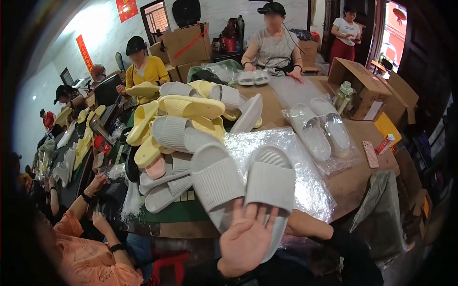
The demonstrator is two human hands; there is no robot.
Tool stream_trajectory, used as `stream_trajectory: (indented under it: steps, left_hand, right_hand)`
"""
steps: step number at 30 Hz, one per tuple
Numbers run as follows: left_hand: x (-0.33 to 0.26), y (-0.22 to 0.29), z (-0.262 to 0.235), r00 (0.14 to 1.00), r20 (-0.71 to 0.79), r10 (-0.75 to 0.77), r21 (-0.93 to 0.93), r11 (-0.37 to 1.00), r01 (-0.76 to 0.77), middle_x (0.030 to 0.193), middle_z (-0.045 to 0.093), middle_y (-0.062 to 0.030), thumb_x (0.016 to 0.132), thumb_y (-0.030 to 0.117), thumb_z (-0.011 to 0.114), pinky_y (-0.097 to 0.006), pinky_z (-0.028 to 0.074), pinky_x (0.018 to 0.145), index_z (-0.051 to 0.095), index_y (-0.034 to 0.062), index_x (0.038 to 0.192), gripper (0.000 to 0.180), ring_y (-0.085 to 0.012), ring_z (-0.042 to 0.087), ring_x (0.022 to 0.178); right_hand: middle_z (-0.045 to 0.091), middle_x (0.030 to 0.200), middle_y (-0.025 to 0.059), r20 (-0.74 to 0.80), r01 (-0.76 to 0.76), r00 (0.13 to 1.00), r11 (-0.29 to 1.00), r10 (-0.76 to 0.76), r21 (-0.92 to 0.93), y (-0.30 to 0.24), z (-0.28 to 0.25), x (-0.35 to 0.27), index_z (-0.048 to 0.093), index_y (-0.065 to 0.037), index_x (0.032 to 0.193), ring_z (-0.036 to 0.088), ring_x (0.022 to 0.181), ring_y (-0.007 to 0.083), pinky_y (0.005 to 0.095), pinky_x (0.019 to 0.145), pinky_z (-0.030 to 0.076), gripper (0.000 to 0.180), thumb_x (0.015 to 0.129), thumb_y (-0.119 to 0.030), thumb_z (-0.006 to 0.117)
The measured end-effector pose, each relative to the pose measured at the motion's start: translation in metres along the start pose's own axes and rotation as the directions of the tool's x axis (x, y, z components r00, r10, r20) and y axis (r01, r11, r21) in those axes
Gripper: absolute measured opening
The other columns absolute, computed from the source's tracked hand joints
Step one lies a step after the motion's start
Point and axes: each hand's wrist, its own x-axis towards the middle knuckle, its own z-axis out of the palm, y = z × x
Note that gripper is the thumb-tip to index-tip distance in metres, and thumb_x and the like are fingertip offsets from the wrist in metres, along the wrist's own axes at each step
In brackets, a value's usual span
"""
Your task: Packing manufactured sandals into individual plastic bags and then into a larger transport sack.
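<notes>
A pair of grey slide slippers point(219, 178) is held up over the table's near edge, ribbed straps facing me and toes pointing away. My left hand point(244, 243) is palm up, its fingers reaching into the foot openings under the straps of both slippers. Behind the right slipper of the pair lies my right hand point(298, 225); that slipper hides its fingers. Just beyond, a shiny clear plastic sheet or bag point(305, 176) is spread on the table. Left of the held pair rises a pile of grey slippers point(174, 133) and yellow slippers point(191, 106).
Bagged grey slippers point(312, 136) lie at the right, near a pink phone point(369, 154), a glass jar point(343, 97) and an open cardboard box point(362, 86). Across the table a person point(274, 50) handles another grey pair. A co-worker in orange point(90, 252) sits close on my left.
</notes>
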Motion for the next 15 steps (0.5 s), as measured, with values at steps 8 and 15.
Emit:
stream_trajectory:
  steps: [8, 15]
  left_hand:
    - [0.055, -0.040, -0.036, 0.988, -0.020, -0.155, -0.254, 0.956, 0.145, 0.125, 0.042, -0.0129, 0.093, 0.009, 0.048, -0.038, 0.024, 0.113, 0.051, 0.0064, 0.104, 0.011, -0.0250, 0.036, 0.125]
    - [0.058, -0.049, -0.063, 0.959, -0.148, -0.240, 0.295, 0.915, 0.274, 0.148, 0.022, -0.0162, 0.089, 0.001, 0.049, -0.039, 0.023, 0.114, 0.007, 0.0057, 0.147, 0.071, -0.0278, 0.024, 0.138]
  right_hand:
    - [0.060, 0.110, 0.0223, -0.107, 0.011, 0.994, 0.989, 0.005, 0.149, 0.000, -0.010, -0.012, 0.057, 0.000, 0.112, 0.057, 0.101, 0.0389, 0.0411, 0.088, 0.046, 0.037, 0.081, -0.018, 0.064]
    - [0.055, 0.123, 0.0213, 0.034, -0.197, 0.979, 0.880, 0.202, 0.432, 0.013, -0.028, -0.031, 0.047, 0.000, 0.128, 0.055, 0.112, 0.0309, 0.0371, 0.095, 0.043, 0.053, 0.083, -0.020, 0.068]
